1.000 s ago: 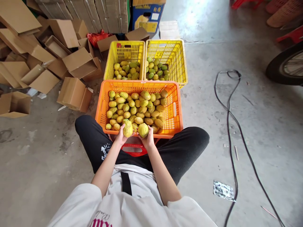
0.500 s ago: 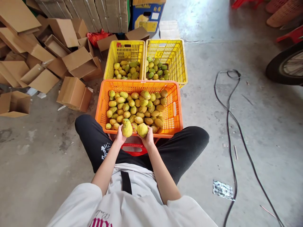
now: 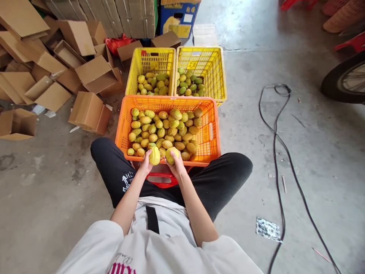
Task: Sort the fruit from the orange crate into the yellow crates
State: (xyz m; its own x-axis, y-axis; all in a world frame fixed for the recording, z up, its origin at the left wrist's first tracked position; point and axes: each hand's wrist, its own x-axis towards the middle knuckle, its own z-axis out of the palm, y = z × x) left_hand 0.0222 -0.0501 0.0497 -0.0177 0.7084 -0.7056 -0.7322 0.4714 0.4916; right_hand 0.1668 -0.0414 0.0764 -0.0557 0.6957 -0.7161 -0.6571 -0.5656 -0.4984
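My left hand (image 3: 146,164) is closed around a yellow-green papaya (image 3: 154,156) with a ribbed, pear-like shape. Another yellow papaya (image 3: 171,155) sits in my right hand (image 3: 178,166), whose fingers curl over its right side and partly cover it. Both fruits are held side by side, slightly apart, above the near rim of an orange plastic crate (image 3: 211,148). Inside that crate lie many papayas (image 3: 167,144), green, yellow and brownish, heaped toward its left and middle.
Two yellow crates (image 3: 129,78) (image 3: 225,82) with more fruit adjoin the orange crate's far side. Cardboard boxes (image 3: 92,74) are piled at the left. A red plastic stool or crate (image 3: 162,185) shows between my legs. A black cable (image 3: 276,152) and a wheel (image 3: 339,82) are at the right.
My right hand has turned on its papaya, and its fingers now reach farther over the top. The papaya in my left hand has rotated a little. The crates have stayed put.
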